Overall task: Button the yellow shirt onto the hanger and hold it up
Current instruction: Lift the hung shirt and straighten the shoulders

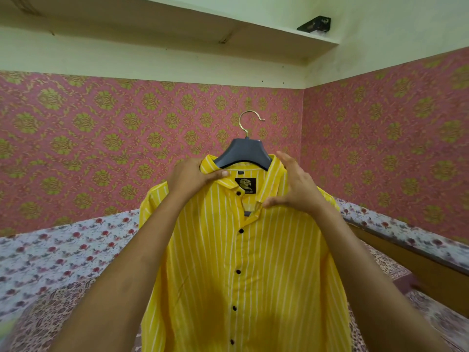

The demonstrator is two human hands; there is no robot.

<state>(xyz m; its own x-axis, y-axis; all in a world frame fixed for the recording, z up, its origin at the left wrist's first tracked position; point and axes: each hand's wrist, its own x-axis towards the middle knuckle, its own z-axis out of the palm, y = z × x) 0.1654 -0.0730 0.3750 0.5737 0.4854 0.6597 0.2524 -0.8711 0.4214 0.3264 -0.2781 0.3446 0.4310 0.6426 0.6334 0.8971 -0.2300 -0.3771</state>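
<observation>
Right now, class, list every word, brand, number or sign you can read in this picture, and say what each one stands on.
On the black woven label inside the collar of the yellow white-striped shirt: a gold bird-head emblem; the lettering under it is too small to read.
On the small dark tab just above that label: too small to read.
No other writing shows.

The bed (418, 273) is covered with a white floral sheet (50, 255), and a brown patterned cloth (48, 316) lies on it. High above the bed, a shelf (177, 26) carries a dark object (314, 24).
</observation>
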